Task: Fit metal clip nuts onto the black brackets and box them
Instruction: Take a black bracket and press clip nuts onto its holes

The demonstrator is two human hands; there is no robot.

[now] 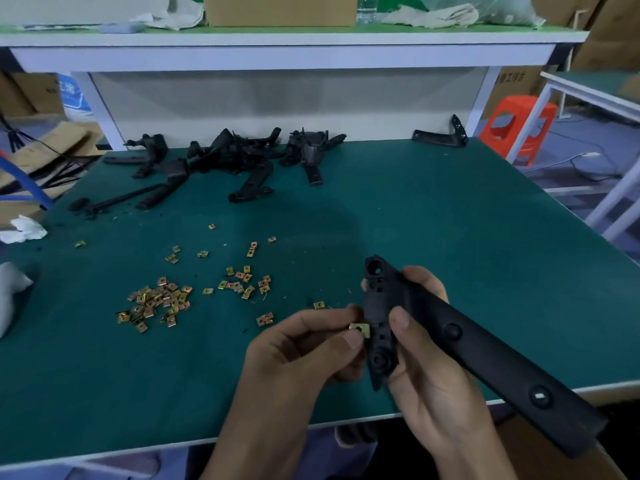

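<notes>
Head view. Left hand [304, 344] low centre, thumb and forefinger pinching 1 small square brass-coloured metal clip nut [360, 329]; the other fingers are curled under the palm. The nut touches the left edge of the short head end of a long black plastic bracket [460, 341]. Cannot tell if the nut is already slid on or just against the edge.

Right hand [433, 375] grips that bracket near its head end, thumb pressed on the top face, fingers wrapped behind. The bracket is held above the near edge of the green-matted workbench [450, 220]; its long arm slants down to the right, past the bench edge. 2 round recesses show on the arm.

Loose heap of brass-coloured clip nuts [156, 303] lies on the mat left of the hands, a smaller scatter of clip nuts [242, 284] just beyond it, and a few singles further out. Pile of black plastic brackets [221, 157] sits at the back of the bench, well apart from the hands. 1 lone black L-shaped bracket [440, 136] leans at the back right corner.

Brown cardboard box [280, 10] stands on the upper white shelf, with a clear plastic bottle [367, 8] beside it. Crumpled white cloth [24, 230] at the left bench edge. Orange plastic stool [519, 126] on the floor to the right.
</notes>
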